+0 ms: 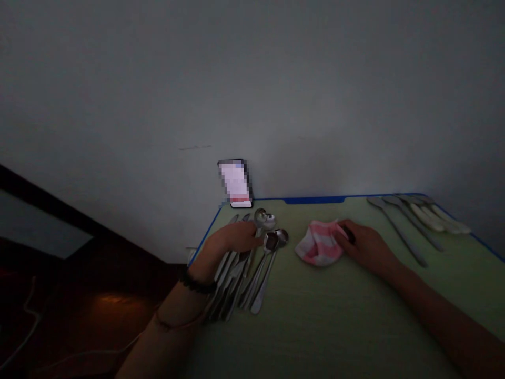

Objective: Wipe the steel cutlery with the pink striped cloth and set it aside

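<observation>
My left hand (241, 237) reaches over a bunch of metal cutlery at the table's left side. Its fingers are closed at the neck of a spoon (261, 217), whose bowl points away from me. More spoons (271, 241) lie just right of my fingertips, with handles toward me. Under and below the hand, several other pieces of cutlery (232, 284) overlap, partly hidden. To the right, my right hand (365, 245) pinches the edge of a crumpled pink-and-white striped cloth (321, 242). A small dark shape shows by its fingers; what it is I cannot tell.
A phone (236, 181) with a lit, blurred screen leans on the wall behind the pale green folding table (315, 326), which has a blue rim. Long metal cutlery (400, 231) and several white-handled pieces (437, 218) lie far right. White cable (98, 350) runs across the dark floor.
</observation>
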A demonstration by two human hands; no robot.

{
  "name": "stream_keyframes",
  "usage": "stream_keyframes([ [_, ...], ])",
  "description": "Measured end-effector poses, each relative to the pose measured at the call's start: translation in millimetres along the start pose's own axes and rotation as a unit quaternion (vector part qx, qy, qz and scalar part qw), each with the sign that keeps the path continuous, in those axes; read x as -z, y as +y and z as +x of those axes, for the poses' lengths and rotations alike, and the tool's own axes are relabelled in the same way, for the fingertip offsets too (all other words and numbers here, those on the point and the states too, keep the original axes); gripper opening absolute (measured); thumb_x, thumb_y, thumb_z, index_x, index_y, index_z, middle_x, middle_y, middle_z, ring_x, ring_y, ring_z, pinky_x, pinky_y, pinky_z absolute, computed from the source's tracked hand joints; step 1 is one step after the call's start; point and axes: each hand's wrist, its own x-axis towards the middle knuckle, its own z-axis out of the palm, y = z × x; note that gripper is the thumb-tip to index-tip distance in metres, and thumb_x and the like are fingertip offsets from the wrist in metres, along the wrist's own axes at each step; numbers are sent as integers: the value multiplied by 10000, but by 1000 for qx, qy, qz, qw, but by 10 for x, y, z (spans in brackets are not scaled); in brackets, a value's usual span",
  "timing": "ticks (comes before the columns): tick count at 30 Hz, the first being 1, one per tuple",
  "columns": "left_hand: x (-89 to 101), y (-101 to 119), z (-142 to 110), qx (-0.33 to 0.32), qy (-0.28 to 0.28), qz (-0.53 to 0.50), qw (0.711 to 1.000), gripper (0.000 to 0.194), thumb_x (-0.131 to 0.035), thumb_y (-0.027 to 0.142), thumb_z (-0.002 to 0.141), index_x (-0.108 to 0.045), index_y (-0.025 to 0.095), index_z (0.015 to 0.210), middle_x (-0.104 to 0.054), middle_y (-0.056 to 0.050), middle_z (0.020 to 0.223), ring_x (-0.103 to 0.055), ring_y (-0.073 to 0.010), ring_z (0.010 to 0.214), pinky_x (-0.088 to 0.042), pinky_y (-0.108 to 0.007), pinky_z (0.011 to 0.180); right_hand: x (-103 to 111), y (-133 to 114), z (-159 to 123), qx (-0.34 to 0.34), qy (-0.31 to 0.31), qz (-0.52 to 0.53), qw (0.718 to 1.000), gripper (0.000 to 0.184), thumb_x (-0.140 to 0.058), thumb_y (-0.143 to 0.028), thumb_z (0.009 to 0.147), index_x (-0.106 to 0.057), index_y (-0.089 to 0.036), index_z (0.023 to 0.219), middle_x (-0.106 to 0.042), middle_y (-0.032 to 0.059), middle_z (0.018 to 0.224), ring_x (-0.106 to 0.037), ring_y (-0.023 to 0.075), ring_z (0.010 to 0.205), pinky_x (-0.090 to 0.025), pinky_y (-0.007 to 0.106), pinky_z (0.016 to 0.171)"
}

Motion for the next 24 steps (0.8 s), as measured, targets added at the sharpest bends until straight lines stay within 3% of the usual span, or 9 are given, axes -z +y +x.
stream_keyframes([
  [7, 285, -79, -157, -10, -49, -27, 998, 284, -389, 327, 809, -595, 131, 800, -631, -48, 725, -559, -143, 631, -387, -226, 538, -40, -12, 23, 10, 9, -43, 999, 308, -333, -435, 859, -543, -213, 901, -630, 18, 721, -570, 156, 623, -331, 251, 558],
  [12, 248, -74, -205, -11, -104, -62, 993, 283, -450, 370, 778, -593, 132, 719, -602, -27, 650, -533, -123, 554, -366, -214, 491, -34, -32, 20, 12, 0, -78, 997, 319, -306, -450, 870, -529, -225, 832, -616, 3, 699, -560, 154, 607, -306, 251, 543],
  [16, 253, -117, -180, 0, -108, -74, 991, 335, -439, 386, 789, -566, 129, 614, -575, -32, 586, -510, -123, 528, -349, -227, 483, -25, -28, 17, 9, -6, -74, 997, 325, -305, -461, 871, -533, -233, 840, -617, -3, 701, -566, 157, 622, -305, 251, 548],
  [19, 270, -159, -160, 4, -118, -100, 988, 377, -370, 380, 829, -571, 126, 636, -597, -44, 594, -531, -129, 535, -376, -233, 512, -28, -21, 22, 11, -7, -71, 997, 320, -308, -460, 871, -533, -232, 854, -617, -4, 705, -564, 157, 623, -303, 250, 545],
  [24, 203, -187, -101, 3, -149, -150, 977, 312, -399, 354, 815, -573, 121, 702, -650, -69, 715, -569, -127, 543, -425, -230, 526, -38, -11, 28, 16, -5, -66, 998, 320, -314, -459, 870, -534, -227, 846, -616, -4, 703, -558, 148, 613, -305, 247, 547],
])
